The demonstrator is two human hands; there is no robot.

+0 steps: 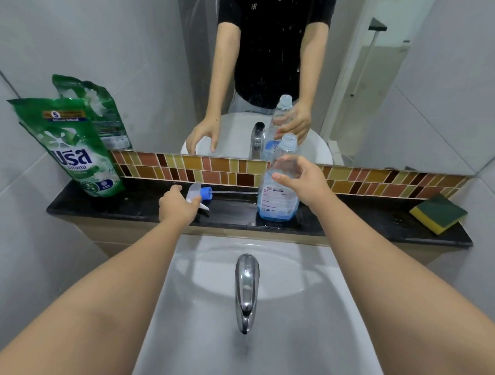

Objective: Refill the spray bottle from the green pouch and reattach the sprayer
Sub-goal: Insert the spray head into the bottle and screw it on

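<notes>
The clear spray bottle (276,205) stands upright on the black ledge (352,223), its neck open and a little blue liquid at the bottom. My right hand (303,181) wraps around its upper body, thumb in front and fingers behind. The sprayer (206,192), white with a blue collar and a thin dip tube, lies on its side on the ledge left of the bottle. My left hand (177,204) is closed on the sprayer's white head. The green pouch (77,151) stands upright at the ledge's left end, leaning against the mirror, apart from both hands.
A yellow-and-green sponge (438,214) lies at the ledge's right end. Below the ledge are the white sink (206,327) and a chrome tap (246,289). A mirror above the mosaic tile strip reflects the person's arms, the bottle and the pouch.
</notes>
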